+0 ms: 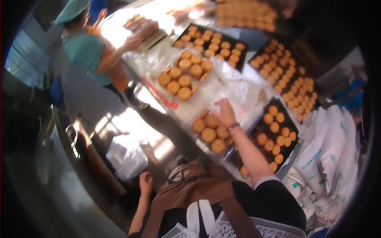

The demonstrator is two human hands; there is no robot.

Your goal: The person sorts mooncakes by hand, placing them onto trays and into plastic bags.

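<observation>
My right hand (225, 113), with a band at the wrist, is just above and beside a clear tray of round golden cookies (208, 135) near the table's front edge. Its fingers are partly bent and apart, with nothing visible between them. My left hand (145, 183) hangs low beside the brown apron (190, 190), away from the table, fingers loosely bent and nothing seen in it. Farther up the table stand more clear trays of cookies (184, 81). To the right of my right forearm lies a black baking tray (260, 129) with scattered cookies.
A co-worker in a green cap (72, 11) stands upper left, hands by a bag of cookies (141, 25) on a scale. More black trays (242, 65) lie at the back. White sacks (329, 142) are stacked right; a plastic bag (127, 156) is at lower left.
</observation>
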